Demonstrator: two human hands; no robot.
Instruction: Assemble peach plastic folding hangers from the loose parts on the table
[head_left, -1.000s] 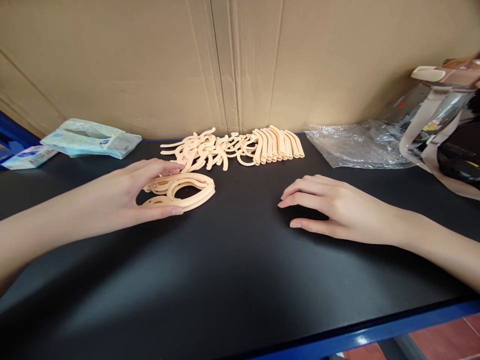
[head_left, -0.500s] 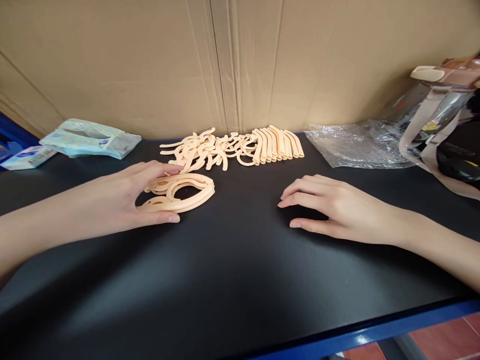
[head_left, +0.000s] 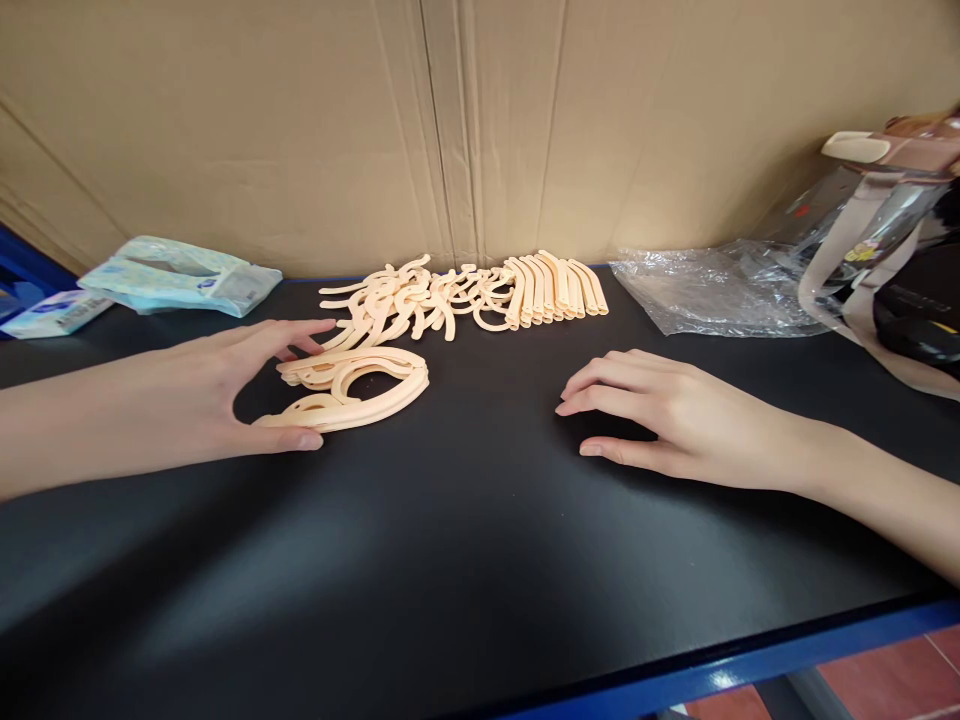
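Note:
Several curved peach plastic pieces (head_left: 390, 402) lie stacked together on the black table (head_left: 480, 560), left of the middle. Around their left end is my left hand (head_left: 225, 390), its thumb and fingers spread wide. The thumb lies along the near side of the stack; whether it touches is hard to tell. My right hand (head_left: 652, 415) rests on the table at the right, fingers loosely bent and apart, with nothing in it. Behind, a loose pile of hook-like peach pieces (head_left: 405, 300) sits beside a row of peach tubular pieces (head_left: 555, 288).
A blue tissue pack (head_left: 180, 280) lies at the back left. Clear plastic film (head_left: 720, 290) and a bottle with a strap (head_left: 885, 200) are at the back right. Cardboard (head_left: 300, 130) stands behind the table, whose front edge is blue.
My left hand has moved left, opening wider around the stacked pieces, and more of their left end shows. My right hand has stayed still.

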